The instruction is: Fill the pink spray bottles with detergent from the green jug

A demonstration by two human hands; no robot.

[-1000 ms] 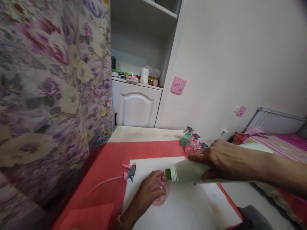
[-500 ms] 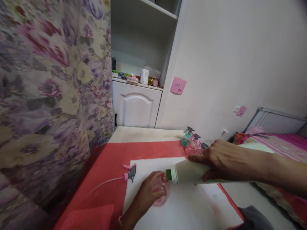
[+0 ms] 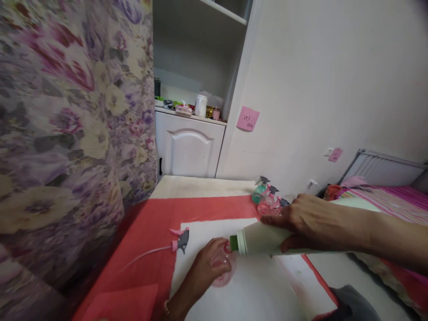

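Note:
My left hand (image 3: 214, 261) is wrapped around a round, clear pink spray bottle (image 3: 224, 273) with its top off, tilted over the white sheet. In my right hand (image 3: 307, 220) is a large pale-green bottle (image 3: 262, 240), held almost level. Its green neck (image 3: 234, 243) meets the mouth of the pink bottle. Whether liquid is flowing I cannot make out. To the left lies a pink and grey spray trigger head (image 3: 180, 240) with its long thin tube across the red cloth.
Several spray bottles, one a green spray bottle (image 3: 259, 192), stand at the table's back right. The white sheet (image 3: 247, 294) lies on the red cloth (image 3: 140, 236). A floral curtain (image 3: 67, 133) hangs left; a bed (image 3: 384, 196) is at right.
Hardly anything differs. Both hands keep hold of their bottles, neck to mouth, and the whole view has shifted very slightly.

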